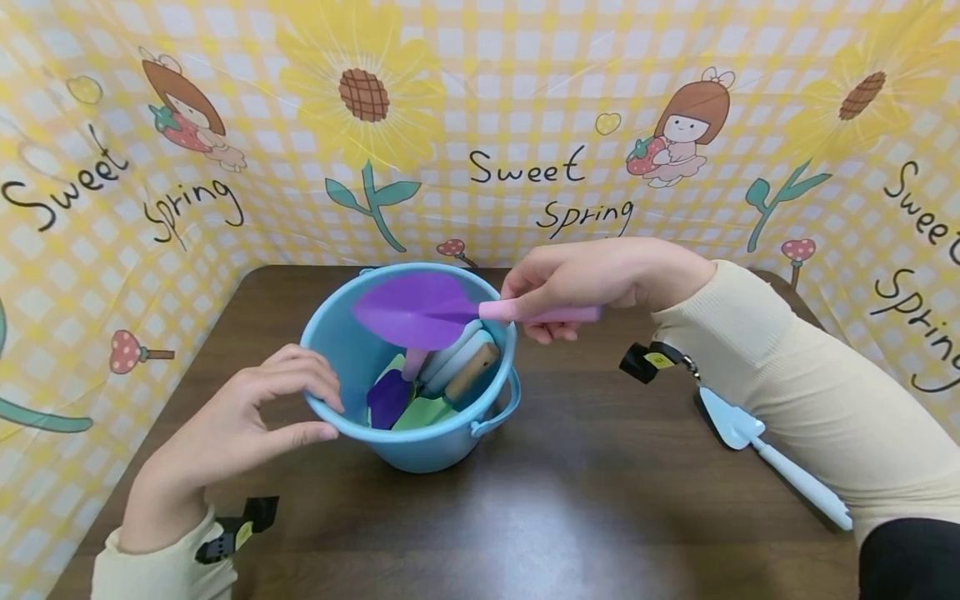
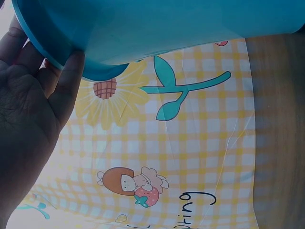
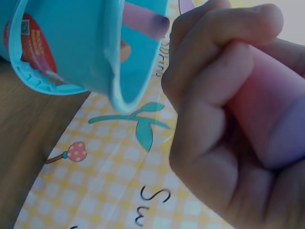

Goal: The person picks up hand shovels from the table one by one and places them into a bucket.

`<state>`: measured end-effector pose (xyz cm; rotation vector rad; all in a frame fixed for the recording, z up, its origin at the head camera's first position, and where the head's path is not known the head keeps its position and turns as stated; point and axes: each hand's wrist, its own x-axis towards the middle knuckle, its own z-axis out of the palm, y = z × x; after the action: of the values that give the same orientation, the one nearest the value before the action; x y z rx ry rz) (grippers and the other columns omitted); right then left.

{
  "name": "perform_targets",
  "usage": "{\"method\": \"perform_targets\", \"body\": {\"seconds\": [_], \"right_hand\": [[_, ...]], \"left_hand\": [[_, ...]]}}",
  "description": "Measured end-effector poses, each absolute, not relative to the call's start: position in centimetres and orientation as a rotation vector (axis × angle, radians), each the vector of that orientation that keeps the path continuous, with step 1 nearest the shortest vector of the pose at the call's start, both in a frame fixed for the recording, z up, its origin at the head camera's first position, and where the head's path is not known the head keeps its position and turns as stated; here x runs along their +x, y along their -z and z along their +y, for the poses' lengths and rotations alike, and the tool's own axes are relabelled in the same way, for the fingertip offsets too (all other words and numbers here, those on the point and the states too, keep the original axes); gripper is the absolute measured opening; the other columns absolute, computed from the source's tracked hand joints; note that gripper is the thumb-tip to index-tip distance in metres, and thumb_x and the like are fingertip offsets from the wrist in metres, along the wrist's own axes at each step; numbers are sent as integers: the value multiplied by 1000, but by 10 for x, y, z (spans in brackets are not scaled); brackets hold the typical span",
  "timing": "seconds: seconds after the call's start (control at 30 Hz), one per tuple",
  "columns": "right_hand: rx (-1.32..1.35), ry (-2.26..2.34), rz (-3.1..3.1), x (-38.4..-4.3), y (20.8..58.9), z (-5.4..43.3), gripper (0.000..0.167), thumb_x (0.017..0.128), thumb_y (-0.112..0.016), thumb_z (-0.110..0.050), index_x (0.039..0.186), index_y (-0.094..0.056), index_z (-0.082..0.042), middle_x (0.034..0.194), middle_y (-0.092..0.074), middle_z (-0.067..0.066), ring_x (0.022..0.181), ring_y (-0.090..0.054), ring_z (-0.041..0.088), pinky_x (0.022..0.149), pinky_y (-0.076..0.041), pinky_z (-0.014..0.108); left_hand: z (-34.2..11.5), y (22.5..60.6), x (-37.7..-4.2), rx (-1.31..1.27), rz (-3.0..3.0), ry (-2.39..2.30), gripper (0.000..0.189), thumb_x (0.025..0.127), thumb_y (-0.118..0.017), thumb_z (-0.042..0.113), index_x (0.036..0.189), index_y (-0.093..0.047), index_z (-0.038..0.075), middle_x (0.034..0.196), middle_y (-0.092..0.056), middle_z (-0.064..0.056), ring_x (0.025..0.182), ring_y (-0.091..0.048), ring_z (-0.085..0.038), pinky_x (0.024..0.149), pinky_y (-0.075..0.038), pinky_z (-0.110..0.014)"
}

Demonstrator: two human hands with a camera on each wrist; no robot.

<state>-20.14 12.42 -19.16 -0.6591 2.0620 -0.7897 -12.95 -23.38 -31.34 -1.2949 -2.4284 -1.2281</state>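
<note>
My left hand (image 1: pixel 277 408) holds the near left rim of a light blue bucket (image 1: pixel 420 454), its fingers over the edge and its thumb outside. In the left wrist view, the thumb and fingers lie on either side of the bucket's rim (image 2: pixel 47 57). My right hand (image 1: pixel 585 283) grips the pink handle (image 3: pixel 271 100) of a toy trowel with a purple blade (image 1: pixel 408 308). That blade lies level over the bucket's mouth, pointing left. Inside the bucket are a dark purple piece (image 1: pixel 390 402), a green piece (image 1: pixel 423 412), a light blue handle (image 1: pixel 453 360) and a tan handle (image 1: pixel 472 375).
A light blue trowel (image 1: pixel 772 454) lies on the dark wooden table (image 1: pixel 585 500) at the right, beside my right forearm. The bucket's handle (image 1: pixel 502 412) hangs down on its right side. A yellow checked cloth (image 1: pixel 510 100) stands behind the table and along its sides.
</note>
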Motion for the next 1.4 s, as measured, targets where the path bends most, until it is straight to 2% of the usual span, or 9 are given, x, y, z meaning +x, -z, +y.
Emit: {"method": "perform_targets", "body": {"seconds": [0.17,0.33,0.77,0.83,0.9,1.0,1.03,1.13,1.4], "right_hand": [[-669,691,2077,-199,189,110,36,103,-52,-39,95,-58,-4,69,-57,2,52,-48,12,49,-35,23],[-697,587,2069,-199,189,95,32,104,-52,-34,96,-60,-4,67,-57,2,52,-48,11,52,-39,23],[-801,264,2093,-206,186,54,47,103,-53,-35,62,-52,-11,60,-56,1,49,-47,10,52,-41,21],[-791,244,2076,-207,186,47,41,103,-54,-31,70,-62,-9,67,-61,0,50,-48,10,51,-40,20],[-776,227,2053,-207,186,40,28,103,-54,-27,92,-72,-9,68,-60,1,51,-48,10,51,-39,19],[-749,217,2007,-207,187,31,31,104,-53,-21,133,-63,-16,68,-56,1,51,-48,10,50,-39,19],[-743,201,2004,-207,188,29,32,103,-53,-20,134,-63,-17,63,-51,2,50,-47,10,50,-39,19],[-707,186,1985,-206,189,24,38,104,-53,-19,142,-55,-20,69,-53,2,50,-47,11,52,-41,20],[-728,77,2058,-205,190,16,39,102,-57,-21,141,-57,-20,113,-68,1,52,-54,10,53,-43,19]], "left_hand": [[-234,311,-130,-1310,-2415,1224,47,67,-85,-10,97,-70,23,98,-68,4,109,-52,-10,98,-38,-19],[-236,311,-129,-1270,-2477,1226,45,69,-85,-8,96,-69,24,98,-68,5,110,-51,-8,99,-38,-18],[-236,312,-127,-1254,-2488,1234,46,68,-85,-9,96,-69,24,99,-68,6,110,-51,-8,100,-37,-18],[-235,313,-128,-1281,-2452,1236,47,67,-84,-10,97,-69,23,99,-68,6,110,-52,-9,100,-38,-19],[-235,314,-128,-1290,-2439,1236,47,67,-84,-10,97,-69,23,99,-68,7,109,-52,-9,99,-38,-19],[-234,313,-128,-1276,-2454,1236,47,67,-84,-10,97,-69,23,99,-67,7,110,-51,-9,99,-38,-19],[-234,313,-128,-1270,-2461,1236,47,68,-84,-9,97,-69,24,99,-67,7,110,-51,-9,99,-38,-19],[-234,312,-127,-1249,-2495,1227,46,68,-85,-8,96,-69,25,99,-67,7,110,-51,-8,99,-38,-18],[-234,311,-128,-1248,-2500,1218,46,68,-85,-7,96,-69,25,100,-68,8,111,-51,-8,100,-38,-18]]}}
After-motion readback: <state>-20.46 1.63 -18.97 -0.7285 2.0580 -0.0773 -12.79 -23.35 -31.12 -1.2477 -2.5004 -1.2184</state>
